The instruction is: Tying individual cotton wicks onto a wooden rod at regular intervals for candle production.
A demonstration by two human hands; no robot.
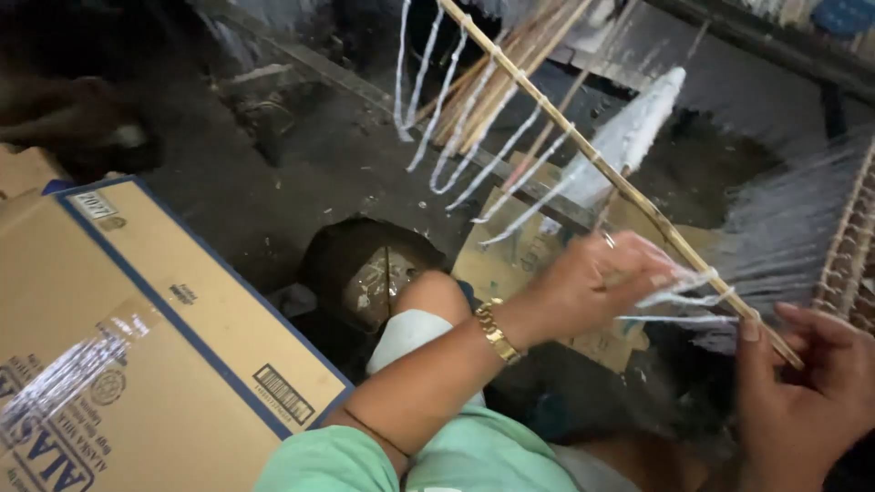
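With several white thread bundles (492,155) already hanging tied along the bamboo stick (583,150), the left hand (592,282) pinches loose threads (684,292) while the right hand (802,383) fingers grip the stick's end.

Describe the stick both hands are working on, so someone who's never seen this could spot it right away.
Start at the flattened cardboard box on the left, then look right to the two hands. Left hand and right hand meet on a long thin bamboo stick running diagonally upward. Unlike the bare sticks behind it, white thread bundles hang knotted along it.
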